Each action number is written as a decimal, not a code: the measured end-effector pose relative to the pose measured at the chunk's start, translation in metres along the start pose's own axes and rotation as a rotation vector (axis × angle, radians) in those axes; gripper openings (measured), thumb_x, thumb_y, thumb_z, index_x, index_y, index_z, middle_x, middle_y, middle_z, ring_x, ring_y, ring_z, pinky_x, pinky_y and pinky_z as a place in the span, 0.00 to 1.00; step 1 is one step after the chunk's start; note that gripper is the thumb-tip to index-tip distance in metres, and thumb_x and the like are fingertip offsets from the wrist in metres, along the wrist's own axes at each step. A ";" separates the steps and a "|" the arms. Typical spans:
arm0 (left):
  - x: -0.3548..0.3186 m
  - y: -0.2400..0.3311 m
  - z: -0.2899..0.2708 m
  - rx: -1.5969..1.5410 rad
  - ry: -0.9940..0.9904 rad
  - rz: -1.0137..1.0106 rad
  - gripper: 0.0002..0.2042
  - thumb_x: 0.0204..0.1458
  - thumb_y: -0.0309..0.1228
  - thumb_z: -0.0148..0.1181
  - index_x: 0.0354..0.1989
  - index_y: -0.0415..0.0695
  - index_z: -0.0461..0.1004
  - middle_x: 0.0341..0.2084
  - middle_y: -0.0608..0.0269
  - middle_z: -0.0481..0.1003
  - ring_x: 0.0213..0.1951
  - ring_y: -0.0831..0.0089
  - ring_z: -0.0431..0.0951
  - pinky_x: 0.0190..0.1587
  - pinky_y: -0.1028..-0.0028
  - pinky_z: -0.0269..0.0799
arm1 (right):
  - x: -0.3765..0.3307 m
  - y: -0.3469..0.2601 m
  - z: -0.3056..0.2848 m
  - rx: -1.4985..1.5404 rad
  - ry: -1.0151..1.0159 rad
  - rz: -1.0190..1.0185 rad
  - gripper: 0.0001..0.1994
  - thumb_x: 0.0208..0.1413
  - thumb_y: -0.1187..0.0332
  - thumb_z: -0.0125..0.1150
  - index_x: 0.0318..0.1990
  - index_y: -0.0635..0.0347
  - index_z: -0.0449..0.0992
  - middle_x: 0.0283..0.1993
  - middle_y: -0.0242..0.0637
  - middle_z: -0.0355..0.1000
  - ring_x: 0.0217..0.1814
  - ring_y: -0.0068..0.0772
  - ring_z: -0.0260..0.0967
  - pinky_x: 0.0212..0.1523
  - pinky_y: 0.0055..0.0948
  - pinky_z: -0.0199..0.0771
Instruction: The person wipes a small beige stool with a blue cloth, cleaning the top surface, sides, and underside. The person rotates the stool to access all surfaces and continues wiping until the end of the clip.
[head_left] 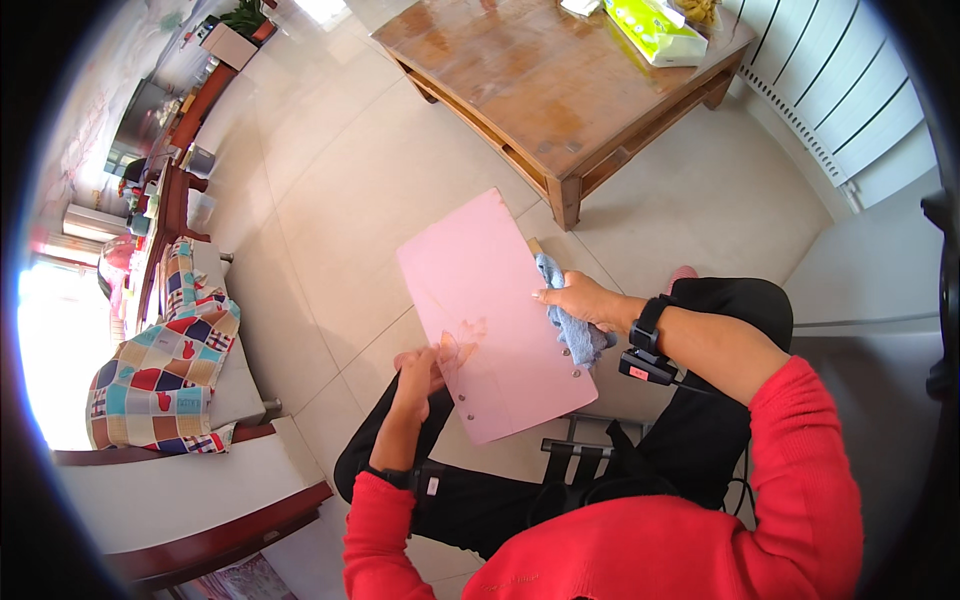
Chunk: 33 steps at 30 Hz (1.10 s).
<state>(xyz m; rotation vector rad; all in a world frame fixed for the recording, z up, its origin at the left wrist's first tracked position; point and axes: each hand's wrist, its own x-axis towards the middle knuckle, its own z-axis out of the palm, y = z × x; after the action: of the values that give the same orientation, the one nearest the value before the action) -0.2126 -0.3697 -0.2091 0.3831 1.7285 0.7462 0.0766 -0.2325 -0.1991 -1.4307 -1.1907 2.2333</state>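
A flat pink board (490, 290) is tilted in front of me, above my knees. Small round metal fittings dot its lower left and lower right edges, and a patch of orange and reddish marks (462, 346) shows near its left side. My left hand (420, 374) is closed on the board's left edge, its fingers partly hidden. In my right hand (585, 300) is a bunched blue cloth (572, 330), pressed against the board's right edge. A bit of yellowish wood (535, 246) peeks out behind that edge, just above the cloth.
A low wooden table (500, 75) stands ahead, bearing a green tissue pack (655, 30). White radiator panels (840, 80) line the right, by a grey cabinet-like surface (880, 270). A patchwork cover (170, 370) drapes furniture at left. Black folding-frame bars (575, 450) show between my legs.
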 end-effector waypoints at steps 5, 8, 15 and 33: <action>-0.029 -0.036 0.005 -0.005 -0.160 0.076 0.23 0.63 0.41 0.50 0.64 0.44 0.63 0.55 0.63 0.72 0.52 0.72 0.73 0.57 0.67 0.66 | 0.001 -0.002 0.000 0.001 0.005 0.003 0.22 0.60 0.60 0.62 0.47 0.73 0.63 0.30 0.42 0.68 0.22 0.36 0.70 0.18 0.38 0.76; -0.034 -0.041 0.010 -0.177 -0.240 0.220 0.25 0.62 0.38 0.50 0.66 0.42 0.60 0.59 0.60 0.70 0.58 0.68 0.70 0.61 0.66 0.63 | -0.003 -0.005 0.001 -0.011 0.008 -0.008 0.21 0.60 0.60 0.63 0.43 0.73 0.65 0.29 0.42 0.67 0.20 0.36 0.70 0.17 0.39 0.76; -0.046 -0.009 0.002 -0.462 -0.409 0.404 0.24 0.63 0.32 0.48 0.65 0.34 0.60 0.61 0.51 0.68 0.59 0.66 0.69 0.62 0.68 0.62 | -0.002 -0.029 -0.005 0.007 -0.094 0.015 0.20 0.58 0.57 0.66 0.41 0.66 0.67 0.27 0.32 0.66 0.20 0.23 0.67 0.18 0.31 0.75; -0.014 0.015 0.003 -0.398 -0.135 0.265 0.26 0.66 0.38 0.45 0.66 0.32 0.61 0.56 0.53 0.72 0.50 0.70 0.75 0.52 0.72 0.71 | 0.012 -0.026 0.003 0.226 0.077 -0.108 0.15 0.60 0.59 0.61 0.39 0.63 0.71 0.25 0.30 0.66 0.20 0.23 0.67 0.20 0.27 0.73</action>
<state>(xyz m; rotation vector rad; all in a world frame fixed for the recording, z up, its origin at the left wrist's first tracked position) -0.2072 -0.3663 -0.1889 0.3798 1.3757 1.2031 0.0623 -0.2100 -0.1872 -1.3184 -0.9341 2.1409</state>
